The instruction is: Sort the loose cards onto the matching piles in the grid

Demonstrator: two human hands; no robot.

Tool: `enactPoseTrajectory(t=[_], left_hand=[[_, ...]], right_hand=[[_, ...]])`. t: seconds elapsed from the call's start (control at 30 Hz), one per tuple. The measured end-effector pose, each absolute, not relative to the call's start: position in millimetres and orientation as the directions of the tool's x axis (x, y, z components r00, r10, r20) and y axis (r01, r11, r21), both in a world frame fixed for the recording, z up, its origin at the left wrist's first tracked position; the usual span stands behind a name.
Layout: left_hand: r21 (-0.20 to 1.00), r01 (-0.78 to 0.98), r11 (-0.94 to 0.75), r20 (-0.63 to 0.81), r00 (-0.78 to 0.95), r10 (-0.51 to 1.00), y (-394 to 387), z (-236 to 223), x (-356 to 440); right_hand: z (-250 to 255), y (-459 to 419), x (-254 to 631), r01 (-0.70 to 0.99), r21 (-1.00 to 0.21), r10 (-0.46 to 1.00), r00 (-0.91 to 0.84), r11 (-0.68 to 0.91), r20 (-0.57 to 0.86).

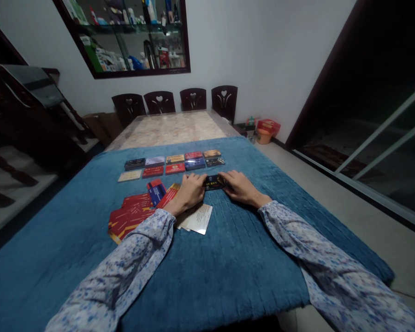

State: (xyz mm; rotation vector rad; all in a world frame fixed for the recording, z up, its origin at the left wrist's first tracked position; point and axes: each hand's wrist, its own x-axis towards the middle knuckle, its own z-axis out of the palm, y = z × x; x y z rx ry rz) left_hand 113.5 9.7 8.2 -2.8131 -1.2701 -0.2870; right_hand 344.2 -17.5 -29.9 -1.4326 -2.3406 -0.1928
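Note:
A black card (214,182) with pale lettering lies on the blue cloth (228,258), and both hands grip it. My left hand (189,191) pinches its left end with curled fingers. My right hand (240,185) closes on its right end. Just beyond them, two rows of cards (173,164) lie face up: dark, white, red, blue and tan ones. Under and left of my left wrist spreads a loose pile of red cards (131,216), with a blue card (156,190) and pale cards (198,218) among them.
The cloth covers the near end of a long marble-top table (169,129). Several dark chairs (174,101) stand at its far end. A dark sideboard (24,120) is at the left, a red and orange bin (267,130) by the wall, glass doors at the right.

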Motion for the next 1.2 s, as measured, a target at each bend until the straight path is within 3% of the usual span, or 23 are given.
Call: enactPoseTrajectory(t=[0.9,1.2], left_hand=[[0.154,0.723,-0.673,0.173,0.651,0.739,17,2,111],[0.164,0.72,-0.674,0.156,0.656,0.739,19,2,108]], right_hand=[[-19,-15,355,0.855,-0.087,0.827,-0.461,0.511,0.323],[-24,-8,359,0.822,-0.18,0.815,-0.459,0.541,0.354]])
